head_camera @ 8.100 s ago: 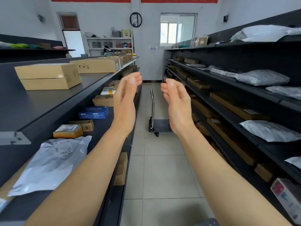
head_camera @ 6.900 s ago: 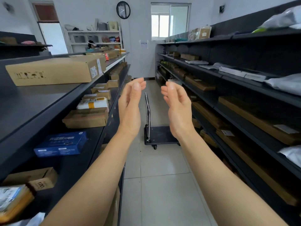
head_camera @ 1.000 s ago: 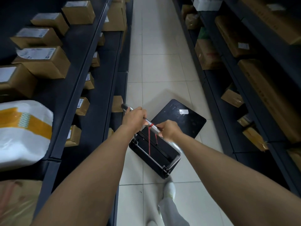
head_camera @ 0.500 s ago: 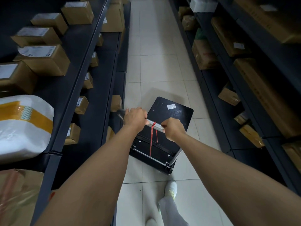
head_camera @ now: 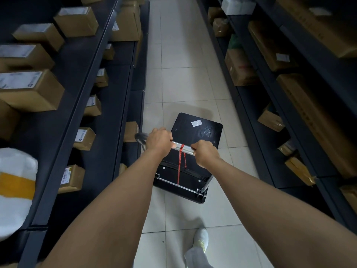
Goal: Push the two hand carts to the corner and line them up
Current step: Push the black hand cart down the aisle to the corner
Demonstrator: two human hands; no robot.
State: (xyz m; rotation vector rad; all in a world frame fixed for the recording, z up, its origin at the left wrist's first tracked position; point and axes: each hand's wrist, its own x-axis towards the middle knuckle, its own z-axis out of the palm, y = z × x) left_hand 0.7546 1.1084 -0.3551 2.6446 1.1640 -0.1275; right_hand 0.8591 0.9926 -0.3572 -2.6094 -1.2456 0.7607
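A black flat hand cart (head_camera: 195,132) stands on the tiled aisle floor in front of me, angled slightly to the right. Its silver handle bar (head_camera: 183,148) runs across at waist height, with a red cord tied round its middle and hanging down. My left hand (head_camera: 159,143) grips the left part of the bar. My right hand (head_camera: 203,153) grips the right part, just past the cord. Only one cart is in view.
Dark shelving (head_camera: 116,97) with several cardboard parcels lines the left side, close to the cart's handle. Another dark shelf unit (head_camera: 257,105) with long boxes lines the right. The tiled aisle (head_camera: 181,55) runs ahead. My shoe (head_camera: 201,238) is behind the cart.
Earlier both hands were raised with the cart far down the aisle. Over the last second, with both hands on the handle, the cart has swung from a strong rightward angle to nearly along the aisle.
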